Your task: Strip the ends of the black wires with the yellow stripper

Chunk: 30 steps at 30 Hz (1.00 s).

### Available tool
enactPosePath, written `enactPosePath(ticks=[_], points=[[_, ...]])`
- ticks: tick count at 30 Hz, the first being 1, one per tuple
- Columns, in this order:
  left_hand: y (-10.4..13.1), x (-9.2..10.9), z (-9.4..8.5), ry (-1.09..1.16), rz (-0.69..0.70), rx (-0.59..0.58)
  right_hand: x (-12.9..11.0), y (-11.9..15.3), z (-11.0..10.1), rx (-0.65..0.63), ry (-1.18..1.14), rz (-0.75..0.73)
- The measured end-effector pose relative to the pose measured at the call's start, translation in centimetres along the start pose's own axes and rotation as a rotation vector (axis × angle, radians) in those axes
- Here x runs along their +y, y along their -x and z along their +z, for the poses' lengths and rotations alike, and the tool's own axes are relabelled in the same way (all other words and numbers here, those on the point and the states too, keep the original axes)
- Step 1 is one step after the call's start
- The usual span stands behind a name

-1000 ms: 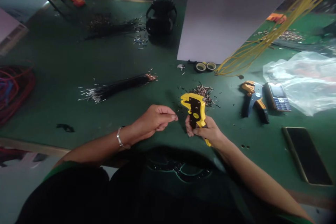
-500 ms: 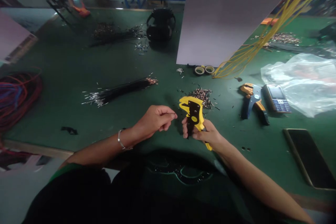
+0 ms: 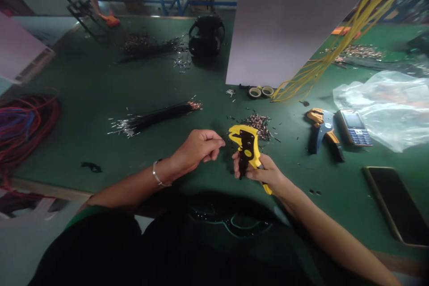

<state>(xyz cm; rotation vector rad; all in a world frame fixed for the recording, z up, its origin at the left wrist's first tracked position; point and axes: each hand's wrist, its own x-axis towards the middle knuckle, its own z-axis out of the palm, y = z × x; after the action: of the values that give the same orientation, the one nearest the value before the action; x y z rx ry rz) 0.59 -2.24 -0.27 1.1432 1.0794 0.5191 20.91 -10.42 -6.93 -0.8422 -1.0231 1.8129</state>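
My right hand (image 3: pixel 264 170) is wrapped round the handles of a yellow and black wire stripper (image 3: pixel 248 145), its jaws pointing up and to the left. To the left of these jaws, my left hand (image 3: pixel 203 147) is closed in a pinch, thumb against forefinger. Whatever lies between those fingertips is too small to make out. Just behind the stripper lies a heap of short stripped wire ends (image 3: pixel 259 125). A bundle of black wires (image 3: pixel 157 117) rests beyond my left hand, with silvery ends at the left and bare copper ends at the right.
A second wire stripper (image 3: pixel 323 129), a keypad phone (image 3: pixel 355 127) and a smartphone (image 3: pixel 395 203) lie at right. Two tape rolls (image 3: pixel 254 92) sit below a large pale panel (image 3: pixel 271 27). Yellow wires (image 3: pixel 321 62) hang beside it. Red and blue wire coils (image 3: pixel 28 127) lie left.
My left hand's fingertips have shifted slightly up and left. My right hand keeps its grip on the wire stripper. The whole view has tilted a little.
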Motion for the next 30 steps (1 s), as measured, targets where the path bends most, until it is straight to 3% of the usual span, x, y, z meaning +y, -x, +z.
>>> enactPosePath(ticks=[12,23,30], points=[[0.1,0.3,1.5,0.105,-0.156,-0.105,-0.5,0.0,0.2,0.112,0.037,-0.019],[1.0,0.1,2.4,-0.086,-0.104,-0.137,-2.0,0.5,2.1,0.152,0.597,-0.12],[1.3,0.7,2.8,-0.019,-0.098,-0.121,-1.6,0.5,2.1,0.197,0.896,-0.234]])
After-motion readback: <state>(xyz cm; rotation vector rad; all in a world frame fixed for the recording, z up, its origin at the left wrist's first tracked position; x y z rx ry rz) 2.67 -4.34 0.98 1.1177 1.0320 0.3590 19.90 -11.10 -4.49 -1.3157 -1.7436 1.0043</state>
